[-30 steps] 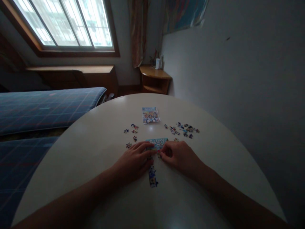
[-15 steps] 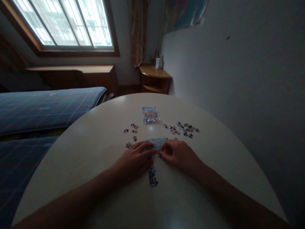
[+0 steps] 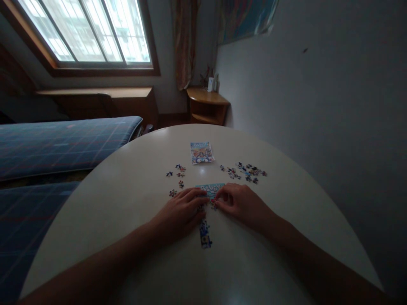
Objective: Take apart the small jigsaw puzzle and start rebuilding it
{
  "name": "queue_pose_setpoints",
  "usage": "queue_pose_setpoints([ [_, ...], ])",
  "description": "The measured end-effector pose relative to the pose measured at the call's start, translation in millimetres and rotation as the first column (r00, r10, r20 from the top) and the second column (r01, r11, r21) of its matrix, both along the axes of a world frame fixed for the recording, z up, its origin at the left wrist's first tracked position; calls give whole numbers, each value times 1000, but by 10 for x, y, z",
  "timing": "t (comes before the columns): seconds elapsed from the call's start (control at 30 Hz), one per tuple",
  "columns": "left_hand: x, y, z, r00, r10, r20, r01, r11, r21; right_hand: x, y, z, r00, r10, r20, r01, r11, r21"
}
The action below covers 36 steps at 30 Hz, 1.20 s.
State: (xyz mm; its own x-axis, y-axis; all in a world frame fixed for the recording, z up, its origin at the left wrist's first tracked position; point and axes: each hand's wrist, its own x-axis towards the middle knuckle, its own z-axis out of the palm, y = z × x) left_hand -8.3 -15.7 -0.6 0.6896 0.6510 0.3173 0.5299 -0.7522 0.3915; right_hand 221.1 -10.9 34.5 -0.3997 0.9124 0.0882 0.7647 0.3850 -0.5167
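Note:
A partly joined jigsaw puzzle (image 3: 205, 235) lies on the table, its light blue top strip beyond my fingers and a dark blue column running toward me. My left hand (image 3: 182, 209) rests flat over the puzzle's left side with its fingers stretched out, covering part of it. At the puzzle's right side, my right hand (image 3: 238, 203) has thumb and forefinger pinched on a small puzzle piece, mostly hidden, with a bit of red at the fingertips. The fingertips of both hands nearly meet.
Loose puzzle pieces (image 3: 252, 170) lie in a group at the right, and several more pieces (image 3: 181, 174) at the left. A printed picture sheet (image 3: 202, 153) lies farther back on the round white table (image 3: 133, 169). A plaid mattress (image 3: 63, 144) stands left of it.
The right fingertips have shifted very slightly at the puzzle's edge. The left hand stays in place, and the view has moved a little.

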Motion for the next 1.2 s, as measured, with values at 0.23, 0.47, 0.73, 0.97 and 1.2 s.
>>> queue_pose_setpoints([
  [0.23, -4, 7, 33, 1000, 3, 7, -2, 999, -41, 9, 6, 0, 1000, 13, -21, -13, 1000, -20],
  [0.47, -10, 17, 20, 999, 4, 32, -2, 999, -55, 10, 5, -4, 999, 17, -33, -18, 999, -35],
  [0.73, 0, 14, 18, 1000, 0, 29, 1, 998, -59, -1, 4, 17, 999, 18, -32, -19, 998, -52],
  [0.97, -62, 101, 9, 988, 100, 120, -101, 995, -1, 0, -2, 7, 999, 23, -48, -25, 998, -61],
  [1.2, -234, 271, -12, 892, 443, -92, -433, 894, 115, 4, -2, 8, 998, 21, -57, -25, 998, -66],
])
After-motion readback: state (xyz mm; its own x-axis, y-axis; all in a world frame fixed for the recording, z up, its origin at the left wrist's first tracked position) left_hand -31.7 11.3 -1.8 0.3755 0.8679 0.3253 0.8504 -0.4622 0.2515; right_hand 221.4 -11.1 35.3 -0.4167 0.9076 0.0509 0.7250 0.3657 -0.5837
